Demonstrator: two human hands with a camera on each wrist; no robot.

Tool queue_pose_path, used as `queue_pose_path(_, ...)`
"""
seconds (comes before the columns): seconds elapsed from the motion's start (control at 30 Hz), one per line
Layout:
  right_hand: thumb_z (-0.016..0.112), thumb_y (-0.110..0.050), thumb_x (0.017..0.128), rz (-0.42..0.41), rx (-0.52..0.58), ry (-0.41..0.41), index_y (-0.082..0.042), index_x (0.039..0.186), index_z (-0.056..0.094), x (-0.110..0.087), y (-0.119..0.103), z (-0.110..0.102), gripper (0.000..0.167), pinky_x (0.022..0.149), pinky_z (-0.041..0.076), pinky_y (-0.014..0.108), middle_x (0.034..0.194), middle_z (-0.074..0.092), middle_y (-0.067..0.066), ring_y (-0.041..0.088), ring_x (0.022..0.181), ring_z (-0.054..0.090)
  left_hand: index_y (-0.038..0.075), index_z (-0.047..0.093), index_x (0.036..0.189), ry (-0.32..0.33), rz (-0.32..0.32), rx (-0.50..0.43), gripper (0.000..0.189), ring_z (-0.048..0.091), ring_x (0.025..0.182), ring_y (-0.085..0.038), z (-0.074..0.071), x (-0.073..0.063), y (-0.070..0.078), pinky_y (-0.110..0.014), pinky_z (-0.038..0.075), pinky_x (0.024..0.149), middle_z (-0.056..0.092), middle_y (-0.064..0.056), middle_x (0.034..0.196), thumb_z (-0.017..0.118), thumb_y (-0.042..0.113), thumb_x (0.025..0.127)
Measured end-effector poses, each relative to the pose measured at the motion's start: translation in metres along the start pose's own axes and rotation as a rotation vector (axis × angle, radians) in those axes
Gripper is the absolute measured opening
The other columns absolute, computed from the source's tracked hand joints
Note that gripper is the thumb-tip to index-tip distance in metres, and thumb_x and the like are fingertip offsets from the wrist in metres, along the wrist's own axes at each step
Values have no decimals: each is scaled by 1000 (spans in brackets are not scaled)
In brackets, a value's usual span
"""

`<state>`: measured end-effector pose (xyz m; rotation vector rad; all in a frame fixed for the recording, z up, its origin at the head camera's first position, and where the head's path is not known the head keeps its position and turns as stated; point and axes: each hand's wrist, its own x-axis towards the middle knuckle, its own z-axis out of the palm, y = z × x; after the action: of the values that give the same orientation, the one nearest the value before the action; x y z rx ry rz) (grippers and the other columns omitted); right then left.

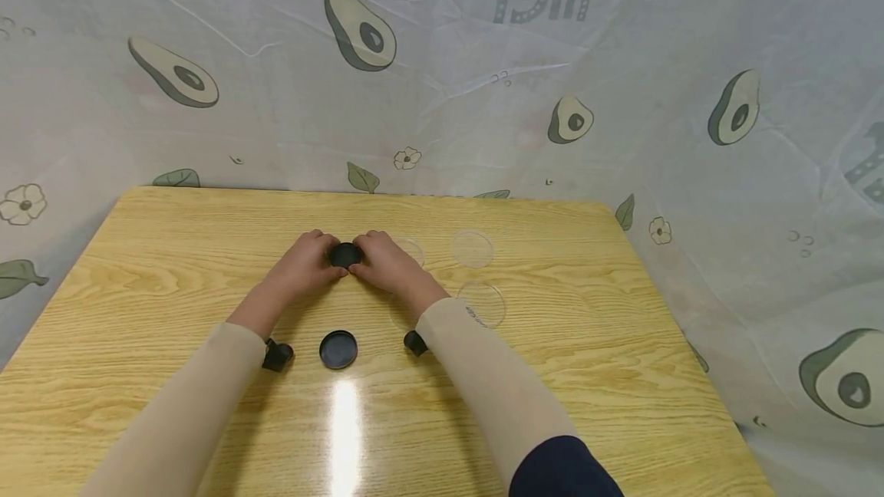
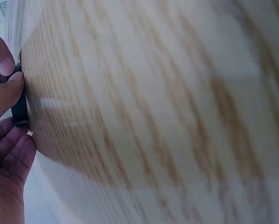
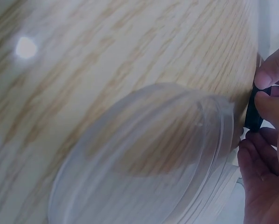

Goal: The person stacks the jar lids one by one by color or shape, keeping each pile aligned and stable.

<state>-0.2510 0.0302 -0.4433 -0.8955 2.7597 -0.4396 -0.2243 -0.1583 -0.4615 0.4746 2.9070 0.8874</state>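
Near the far side of the table, my left hand [image 1: 308, 263] and right hand [image 1: 388, 263] grip a small black round dish [image 1: 345, 255] from opposite sides. Thumbs lie along its near edge, while the fingers wrap round the far side. Both wrist views show this dish [image 2: 20, 109] edge-on between the fingertips, close over the wood. A second shallow black dish [image 1: 338, 350], hollow side up, lies on the table between my forearms.
Several clear round dishes [image 1: 473, 249] lie right of my hands; my right hand and forearm partly cover two. One clear dish [image 3: 144, 154] looms large in the right wrist view. Beyond the wooden table [image 1: 566, 374] hangs an avocado-print cloth [image 1: 442, 98].
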Motion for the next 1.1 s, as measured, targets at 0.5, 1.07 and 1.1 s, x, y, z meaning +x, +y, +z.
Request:
queue_pose_path(0.5, 65, -27, 105, 7, 13, -12, -5, 142, 60, -3, 1, -1, 43, 109, 49, 36, 135, 63, 14, 26, 125, 58, -10, 63, 129, 14, 8, -37, 46, 59, 113, -42, 4, 0, -2, -55, 51, 101, 61, -28, 123, 79, 15, 94)
queue_pose_path(1.07, 72, -27, 101, -55, 207, -4, -4, 140, 58, -26, 10, -5, 48, 115, 48, 36, 140, 63, 12, 26, 133, 59, -6, 65, 127, 41, 70, -84, 49, 57, 99, -32, 5, -20, 4, -48, 51, 88, 63, -22, 113, 83, 20, 91)
queue_pose_path(1.1, 73, -27, 100, -58, 218, -4, -4, 139, 58, -28, 10, -5, 48, 115, 48, 36, 140, 63, 12, 26, 133, 59, -6, 65, 128, 42, 74, -84, 49, 58, 99, -32, 5, -22, 4, -49, 52, 88, 63, -22, 113, 83, 21, 91)
